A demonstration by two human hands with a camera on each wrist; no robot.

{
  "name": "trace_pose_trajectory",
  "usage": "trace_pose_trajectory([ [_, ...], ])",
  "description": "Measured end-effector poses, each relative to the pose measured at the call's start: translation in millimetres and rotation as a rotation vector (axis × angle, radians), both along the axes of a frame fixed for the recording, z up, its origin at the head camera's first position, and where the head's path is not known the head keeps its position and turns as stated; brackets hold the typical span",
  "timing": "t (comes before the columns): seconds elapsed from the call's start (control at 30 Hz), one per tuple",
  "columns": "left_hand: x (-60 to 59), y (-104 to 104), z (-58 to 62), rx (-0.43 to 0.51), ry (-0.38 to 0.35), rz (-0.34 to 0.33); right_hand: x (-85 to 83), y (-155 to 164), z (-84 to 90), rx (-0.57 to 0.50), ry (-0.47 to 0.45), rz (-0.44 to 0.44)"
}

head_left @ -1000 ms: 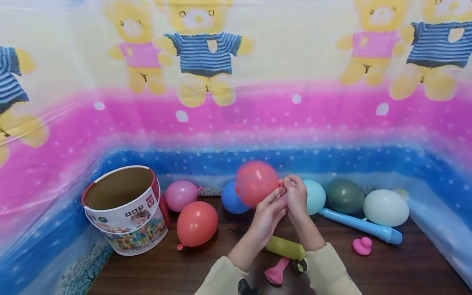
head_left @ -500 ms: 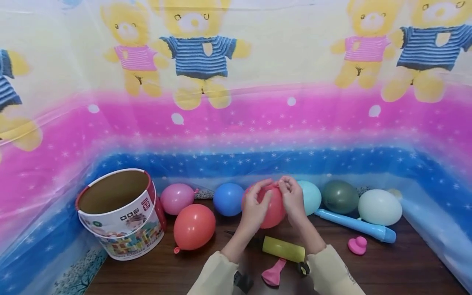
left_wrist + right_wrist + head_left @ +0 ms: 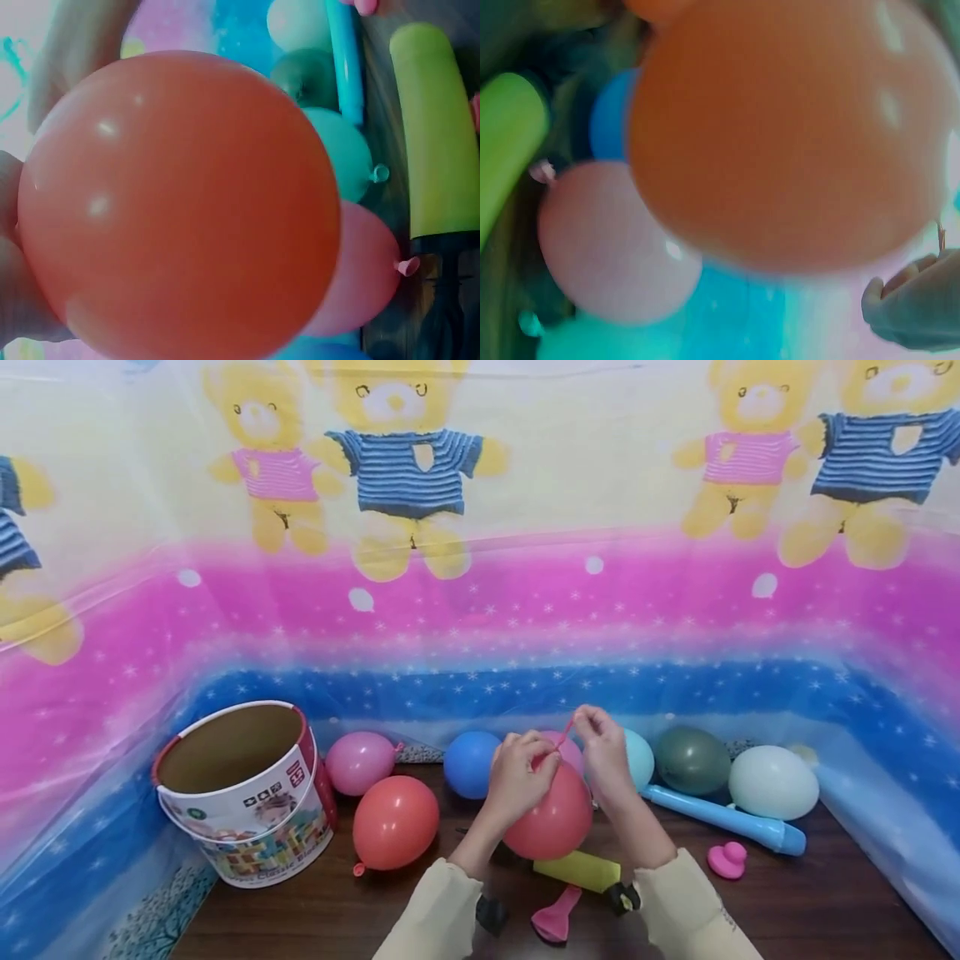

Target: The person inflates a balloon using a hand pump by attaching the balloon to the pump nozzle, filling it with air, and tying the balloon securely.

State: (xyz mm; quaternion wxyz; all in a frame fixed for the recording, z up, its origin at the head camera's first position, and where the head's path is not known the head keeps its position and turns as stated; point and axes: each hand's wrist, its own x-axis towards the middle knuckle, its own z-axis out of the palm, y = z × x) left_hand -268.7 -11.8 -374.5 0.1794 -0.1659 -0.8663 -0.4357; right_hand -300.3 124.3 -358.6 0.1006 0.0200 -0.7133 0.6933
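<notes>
An inflated red balloon hangs neck-up between both hands in the head view, and it fills much of each wrist view. My left hand pinches the lower part of its neck, just above the round body. Slightly higher and to the right, my right hand pinches the mouth end. Between them the neck is pulled out thin and slanting. Beneath the balloon lies a yellow-green hand pump, partly covered in the head view. The exact fingertip contact is too small to tell.
A white-and-red bucket stands at left. Another red balloon lies beside it. Along the back are pink, blue, dark green and pale balloons. A blue tube, pink piece and flat pink balloon lie nearer.
The red balloon has come down and turned neck-up, toward the front of the table. The right hand has risen away from the left, stretching the neck between them.
</notes>
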Motion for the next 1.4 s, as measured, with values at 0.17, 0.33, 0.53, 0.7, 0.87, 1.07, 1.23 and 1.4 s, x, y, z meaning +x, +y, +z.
trace_pose_trajectory([
  [0.17,0.9,-7,1.3,-0.019,-0.056,-0.042,-26.5,21,2.4,-0.134,-0.013,-0.200],
  [0.33,-3.1,-6,-1.5,0.049,-0.059,-0.005,-21.0,12,-10.1,-0.028,-0.039,-0.120],
  [0.53,-9.8,-4,-8.4,0.170,-0.041,0.047,9.3,-11,-26.0,0.067,-0.035,0.084],
  [0.7,-10.1,-10,-19.0,0.222,-0.049,0.034,13.2,-12,-36.1,0.074,-0.049,0.117],
  [0.87,-8.9,-20,-27.4,0.290,-0.030,0.056,7.6,-2,-48.3,0.086,-0.086,0.080],
  [1.07,-3.5,-32,-38.2,0.375,-0.024,0.058,3.1,17,-65.0,0.068,-0.134,0.015],
  [1.23,-2.8,-40,-53.4,0.417,-0.025,0.105,2.1,35,-76.3,0.026,-0.178,-0.037],
  [1.4,-0.9,-42,-66.8,0.421,-0.068,0.101,0.9,52,-84.4,-0.115,-0.177,-0.070],
])
